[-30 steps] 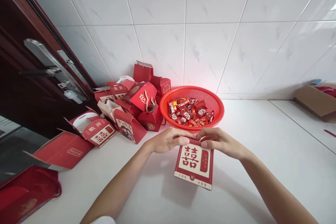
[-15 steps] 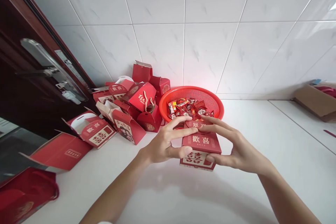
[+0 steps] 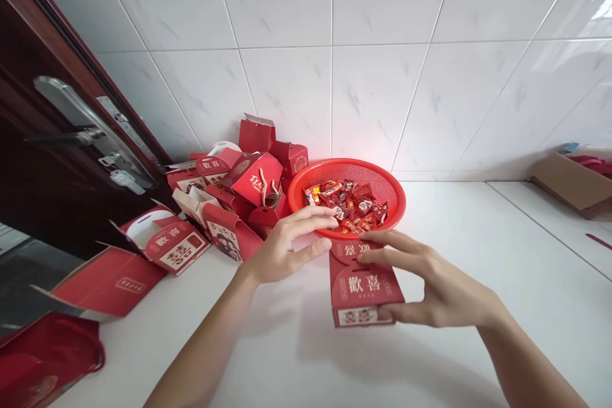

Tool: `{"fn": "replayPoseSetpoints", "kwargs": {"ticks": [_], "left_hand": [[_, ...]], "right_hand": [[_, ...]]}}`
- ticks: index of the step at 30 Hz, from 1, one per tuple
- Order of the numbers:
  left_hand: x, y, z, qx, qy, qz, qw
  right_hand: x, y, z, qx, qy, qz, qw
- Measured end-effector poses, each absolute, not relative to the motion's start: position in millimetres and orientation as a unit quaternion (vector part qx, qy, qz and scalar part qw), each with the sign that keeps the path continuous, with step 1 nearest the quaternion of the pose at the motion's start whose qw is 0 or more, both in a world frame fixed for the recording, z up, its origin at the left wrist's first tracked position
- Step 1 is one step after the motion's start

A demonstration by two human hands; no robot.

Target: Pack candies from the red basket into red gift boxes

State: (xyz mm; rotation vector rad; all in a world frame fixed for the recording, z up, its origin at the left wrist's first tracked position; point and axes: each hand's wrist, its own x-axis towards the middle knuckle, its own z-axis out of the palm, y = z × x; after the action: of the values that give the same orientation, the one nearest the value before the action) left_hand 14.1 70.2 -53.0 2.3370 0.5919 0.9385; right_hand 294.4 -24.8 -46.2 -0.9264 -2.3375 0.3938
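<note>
A red gift box (image 3: 361,290) with pale Chinese characters, its top flaps folded over, is gripped by my right hand (image 3: 435,280). The thumb is on the front face and the fingers lie across the top. My left hand (image 3: 291,242) is off the box, to its left, with fingers stretched out and nothing in them. Just behind both hands stands a red plastic basket (image 3: 301,194) with many wrapped candies (image 3: 351,204) inside.
Several red gift boxes (image 3: 253,175) are piled left of the basket, some with open tops. A red bag (image 3: 48,357) is at the lower left. A dark door (image 3: 57,159) borders the left side; a cardboard box (image 3: 568,182) stands far right against the tiled wall (image 3: 287,95).
My left hand has let go of the gift box and moved left. The box, in my right hand, has come slightly nearer and tipped so its top shows more.
</note>
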Motion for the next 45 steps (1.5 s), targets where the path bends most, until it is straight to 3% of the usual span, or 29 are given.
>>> {"fn": "replayPoseSetpoints", "kwargs": {"ticks": [10,18,23,30,34,39,45], "left_hand": [[21,84,-71,0.856,0.257,0.289,0.344],[23,95,-79,0.859,0.254,0.269,0.354],[23,96,-78,0.859,0.257,0.266,0.354],[25,92,-72,0.866,0.262,0.253,0.343],[23,91,-69,0.868,0.267,0.249,0.336],[19,91,-68,0.869,0.271,0.244,0.335],[20,90,-66,0.869,0.255,0.253,0.340]], "right_hand": [[361,-20,-42,-0.470,-0.806,0.227,0.281],[470,-66,-102,-0.678,-0.625,0.244,0.301],[502,-86,-124,-0.757,-0.602,0.054,0.249],[421,-63,-127,-0.691,-0.680,-0.147,0.196],[403,-42,-147,-0.671,-0.702,-0.191,0.144],[446,-33,-161,-0.701,-0.679,-0.178,0.124],[528,-36,-159,-0.713,-0.645,-0.127,0.243]]}}
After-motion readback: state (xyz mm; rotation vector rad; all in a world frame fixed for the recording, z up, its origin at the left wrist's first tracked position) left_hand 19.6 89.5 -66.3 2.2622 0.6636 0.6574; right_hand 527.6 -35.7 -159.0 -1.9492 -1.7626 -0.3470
